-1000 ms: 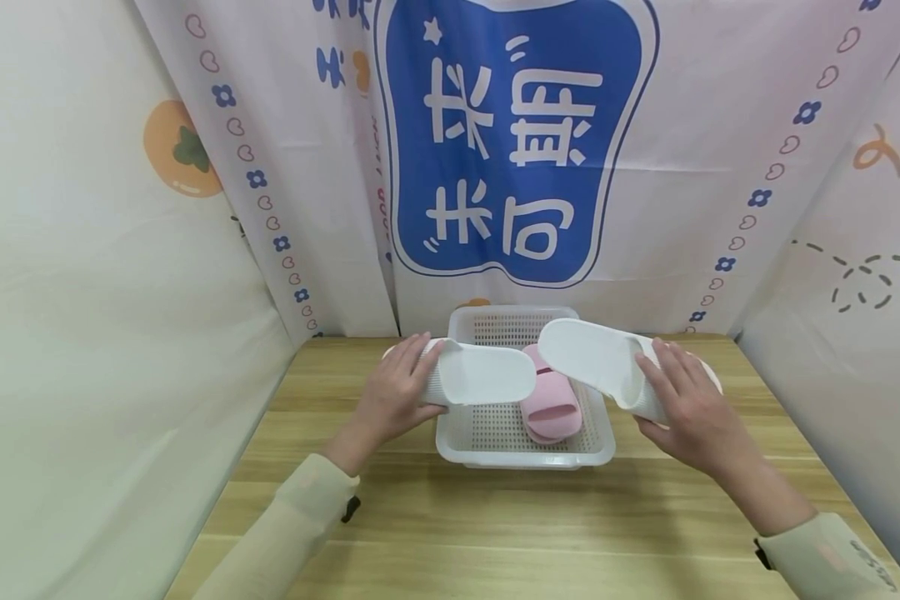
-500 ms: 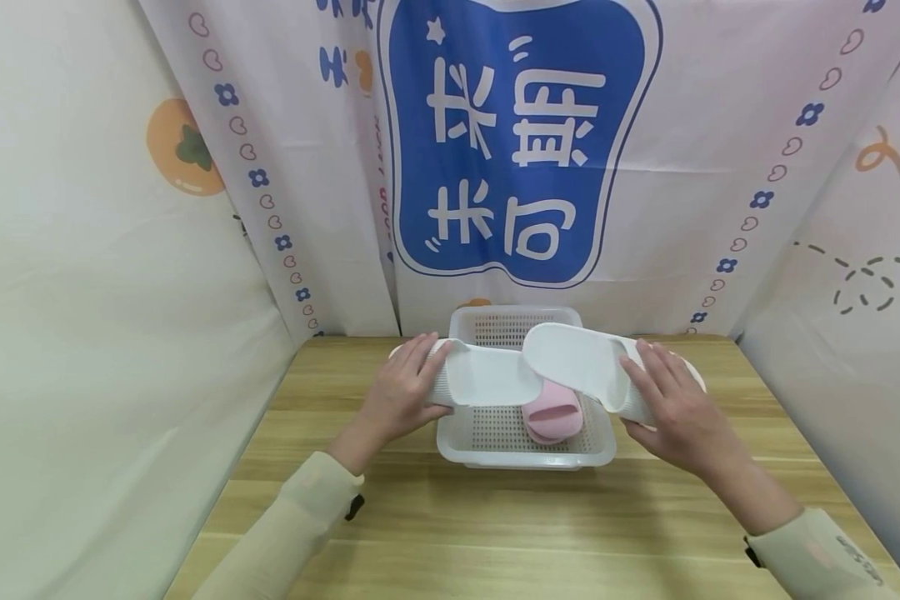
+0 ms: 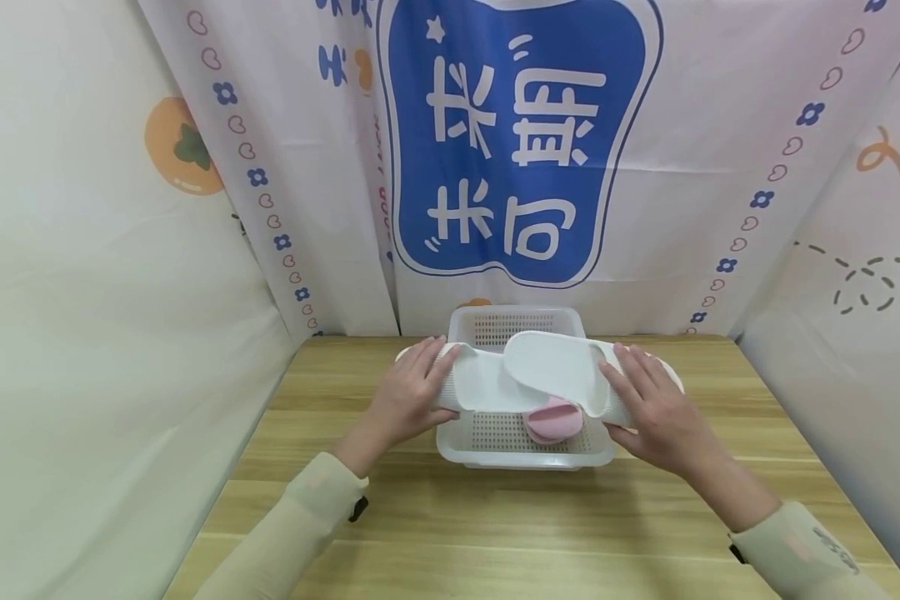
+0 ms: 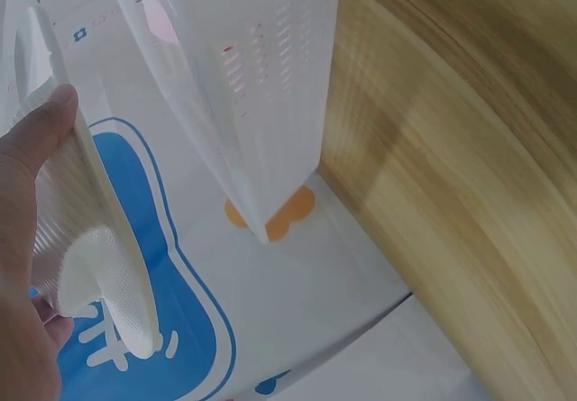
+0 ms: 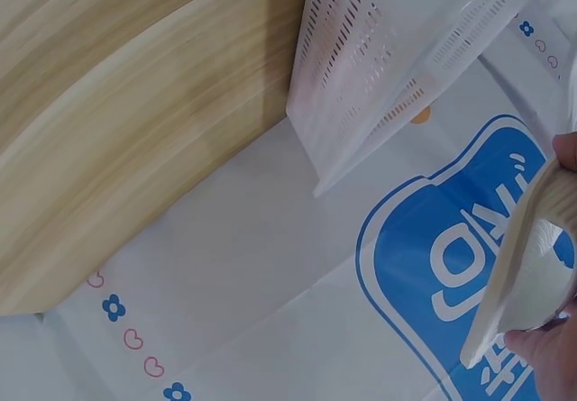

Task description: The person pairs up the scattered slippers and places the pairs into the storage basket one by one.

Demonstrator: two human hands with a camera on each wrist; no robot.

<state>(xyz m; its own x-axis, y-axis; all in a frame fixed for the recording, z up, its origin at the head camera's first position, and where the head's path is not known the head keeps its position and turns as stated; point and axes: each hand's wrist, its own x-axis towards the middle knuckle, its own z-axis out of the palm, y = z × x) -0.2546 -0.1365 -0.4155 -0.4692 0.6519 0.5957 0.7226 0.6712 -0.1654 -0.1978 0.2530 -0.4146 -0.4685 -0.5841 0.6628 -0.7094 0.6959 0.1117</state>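
Left hand (image 3: 405, 398) curled around a white slipper (image 3: 480, 385), right hand (image 3: 656, 410) gripping a second white slipper (image 3: 551, 362). Both held above the white basket (image 3: 510, 454) on the worktop (image 3: 495, 525), second slipper's sole overlapping the first. Pink slippers (image 3: 553, 418) lying inside the basket.

white slippers (image 3: 547, 367) | pink slipper (image 3: 553, 417) | white perforated basket (image 3: 521, 454) | wood-grain table (image 3: 495, 533)

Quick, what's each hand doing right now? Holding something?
Left hand: grips a white slipper over the basket.
Right hand: grips the other white slipper, its toe lying over the first one.
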